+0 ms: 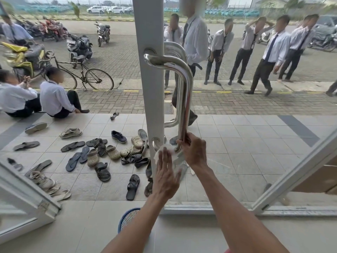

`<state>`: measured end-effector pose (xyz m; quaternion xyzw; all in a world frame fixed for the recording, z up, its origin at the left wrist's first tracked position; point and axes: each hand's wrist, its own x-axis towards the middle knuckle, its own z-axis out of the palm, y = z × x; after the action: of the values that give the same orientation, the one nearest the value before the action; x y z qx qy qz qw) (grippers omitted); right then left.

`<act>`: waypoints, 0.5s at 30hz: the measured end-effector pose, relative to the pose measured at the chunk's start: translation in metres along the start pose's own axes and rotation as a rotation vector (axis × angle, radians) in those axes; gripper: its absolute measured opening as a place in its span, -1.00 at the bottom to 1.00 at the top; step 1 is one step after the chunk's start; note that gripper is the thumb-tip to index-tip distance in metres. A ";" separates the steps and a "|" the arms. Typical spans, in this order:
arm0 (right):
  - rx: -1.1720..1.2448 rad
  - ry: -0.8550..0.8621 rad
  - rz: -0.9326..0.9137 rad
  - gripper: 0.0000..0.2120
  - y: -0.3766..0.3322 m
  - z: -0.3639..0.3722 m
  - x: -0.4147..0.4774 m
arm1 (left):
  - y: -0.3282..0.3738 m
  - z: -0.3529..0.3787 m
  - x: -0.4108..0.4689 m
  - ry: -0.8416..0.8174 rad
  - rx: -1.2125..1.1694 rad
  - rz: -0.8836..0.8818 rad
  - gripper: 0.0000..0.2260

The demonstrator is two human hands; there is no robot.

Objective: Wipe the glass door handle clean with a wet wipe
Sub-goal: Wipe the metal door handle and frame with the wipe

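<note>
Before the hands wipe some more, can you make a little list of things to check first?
1. Wet wipe in hand: ok, the left hand presses it against the handle's lower bend.
2. Handle held steady: ok, the right hand grips the bar near its bottom.
3. Upper bar wiped already: cannot tell, it shines but reflections hide any smudges.
4. Wipe still wet: cannot tell.
5. Nothing blocking the way up the bar: ok, the bar is bare above the right hand.
6. Blue basket handy: ok, it sits on the floor below the left arm.
</note>
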<state>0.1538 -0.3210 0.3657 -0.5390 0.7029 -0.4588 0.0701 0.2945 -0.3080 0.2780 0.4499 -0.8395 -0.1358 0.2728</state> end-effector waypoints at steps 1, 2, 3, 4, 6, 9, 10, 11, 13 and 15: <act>0.011 -0.006 0.000 -0.68 -0.002 -0.001 0.000 | -0.006 -0.003 -0.001 -0.002 0.044 0.047 -0.28; 0.018 -0.006 0.000 -0.73 -0.003 -0.001 0.000 | -0.013 -0.007 0.000 -0.009 0.089 0.076 -0.27; 0.018 0.003 -0.002 -0.75 -0.004 -0.001 -0.001 | -0.019 -0.012 0.004 -0.015 0.114 0.071 -0.25; 0.011 0.014 -0.004 -0.76 -0.005 -0.001 0.000 | -0.025 -0.016 0.011 -0.025 0.120 0.042 -0.24; 0.004 0.015 -0.015 -0.74 -0.004 -0.001 -0.001 | -0.032 -0.025 0.028 -0.067 0.007 -0.137 -0.28; 0.000 -0.003 -0.009 -0.78 -0.004 -0.001 -0.001 | -0.038 -0.036 0.044 -0.169 -0.213 -0.358 -0.38; 0.001 -0.004 -0.013 -0.77 -0.004 -0.002 -0.001 | -0.038 -0.036 0.042 -0.145 -0.245 -0.352 -0.35; -0.002 -0.003 -0.018 -0.76 -0.004 -0.002 -0.001 | -0.036 -0.035 0.037 -0.099 -0.280 -0.317 -0.31; -0.008 0.004 -0.019 -0.73 -0.004 -0.003 -0.001 | -0.026 -0.036 0.027 -0.014 -0.386 -0.262 -0.22; -0.004 0.007 -0.006 -0.75 -0.003 -0.002 0.000 | -0.021 -0.033 0.023 0.020 -0.436 -0.244 -0.17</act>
<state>0.1549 -0.3198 0.3690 -0.5397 0.7023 -0.4595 0.0653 0.3173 -0.3380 0.3025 0.4799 -0.7271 -0.3411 0.3531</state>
